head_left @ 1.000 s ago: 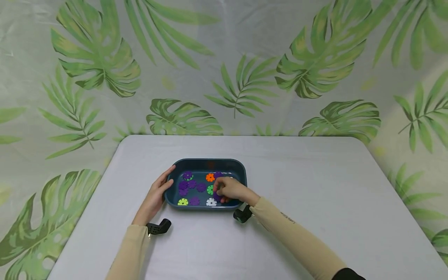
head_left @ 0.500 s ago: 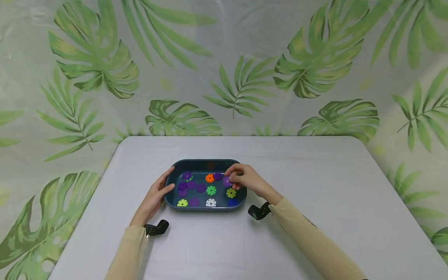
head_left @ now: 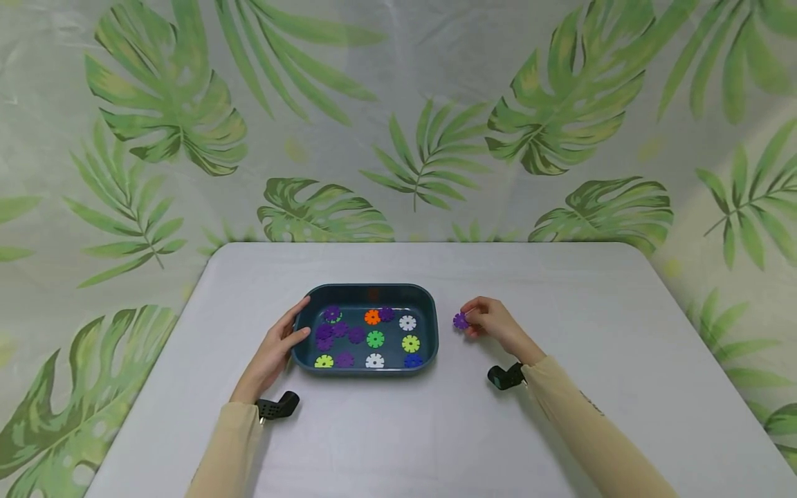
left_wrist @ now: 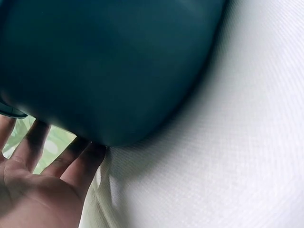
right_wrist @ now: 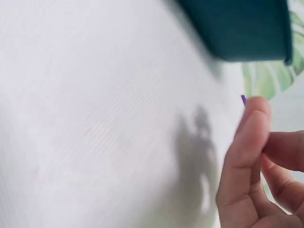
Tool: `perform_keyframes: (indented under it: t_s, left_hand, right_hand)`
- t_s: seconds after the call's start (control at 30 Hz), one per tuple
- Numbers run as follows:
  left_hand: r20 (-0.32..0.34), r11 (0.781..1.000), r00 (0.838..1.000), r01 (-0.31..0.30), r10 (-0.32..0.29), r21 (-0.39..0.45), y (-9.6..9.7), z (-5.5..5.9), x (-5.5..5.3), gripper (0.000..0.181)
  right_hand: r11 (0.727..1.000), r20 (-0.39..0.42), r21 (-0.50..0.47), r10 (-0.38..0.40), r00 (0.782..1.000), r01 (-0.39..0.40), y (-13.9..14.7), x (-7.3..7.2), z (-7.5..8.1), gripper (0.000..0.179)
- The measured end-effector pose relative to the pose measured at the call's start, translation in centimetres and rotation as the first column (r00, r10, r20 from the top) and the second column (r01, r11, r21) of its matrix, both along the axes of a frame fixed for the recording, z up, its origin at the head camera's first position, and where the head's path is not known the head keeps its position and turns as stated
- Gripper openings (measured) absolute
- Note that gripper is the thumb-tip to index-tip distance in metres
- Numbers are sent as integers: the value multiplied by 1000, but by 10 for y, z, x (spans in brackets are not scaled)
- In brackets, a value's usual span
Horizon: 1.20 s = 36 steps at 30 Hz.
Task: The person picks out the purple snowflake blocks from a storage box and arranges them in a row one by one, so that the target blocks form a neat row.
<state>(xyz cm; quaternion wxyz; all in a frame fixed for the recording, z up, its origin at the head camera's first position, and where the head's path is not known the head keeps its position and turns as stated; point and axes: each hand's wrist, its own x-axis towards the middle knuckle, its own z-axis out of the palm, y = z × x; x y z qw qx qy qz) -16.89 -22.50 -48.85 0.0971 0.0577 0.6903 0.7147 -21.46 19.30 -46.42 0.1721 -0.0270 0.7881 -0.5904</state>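
Note:
A dark teal tray (head_left: 367, 370) stands on the white table. My left hand (head_left: 274, 353) holds its left end, thumb over the rim; in the left wrist view its fingers (left_wrist: 71, 154) reach the tray's outer wall. To the right of the tray, my right hand (head_left: 495, 324) pinches a purple notched snowflake disc (head_left: 460, 321) between thumb and fingertips. Only a sliver of that disc (right_wrist: 243, 99) shows past the fingers in the right wrist view. Inside the tray lie several more purple discs (head_left: 356, 335), plus an orange (head_left: 371, 317), green (head_left: 376, 339), white (head_left: 407, 322) and blue disc (head_left: 414, 360).
A yellow-green disc (head_left: 411, 344) lies at the tray's right, another (head_left: 324, 361) at its front left. The white-covered table (head_left: 560, 290) extends around the tray. Behind the table hangs a leaf-patterned cloth (head_left: 423, 152). A black camera is strapped at each wrist.
My right hand has lifted a purple disc out of the tray and carried it right, past the rim and over the table. The left hand stays at the tray's left end.

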Motion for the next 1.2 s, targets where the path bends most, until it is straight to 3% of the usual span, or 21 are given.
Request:
perform_keyframes:
  t_s: [0.3, 0.5, 0.67, 0.8, 0.97, 1.07, 1.2]
  left_hand:
    - [14, 1000, 1000, -12, 12, -10, 0, -1, 1, 58]
    - [11, 1000, 1000, -11, 11, -10, 0, -2, 0, 59]
    - [11, 1000, 1000, -22, 22, -12, 0, -3, 0, 59]
    - [9, 1000, 1000, -24, 24, -6, 0, -4, 0, 58]
    - [4, 1000, 1000, -25, 25, -12, 0, -3, 0, 58]
    - [2, 1000, 1000, -26, 26, -17, 0, -3, 0, 57]
    - [3, 999, 1000, -29, 29, -25, 0, -3, 0, 57]
  right_hand:
    - [992, 9, 108, 63, 998, -63, -3, -4, -14, 19]
    - [977, -63, 212, 55, 997, -40, -12, -4, -5, 21]
    - [997, -140, 70, 44, 989, -35, -29, -5, 16, 22]
    - [997, -162, -41, 56, 985, -63, -52, -5, 37, 23]
    - [986, -102, -53, 154, 983, -160, -83, -8, 49, 28]
    - [976, -37, -32, 215, 976, -216, -99, -11, 49, 29]
    - [972, 86, -24, 234, 968, -232, -117, -17, 43, 30]
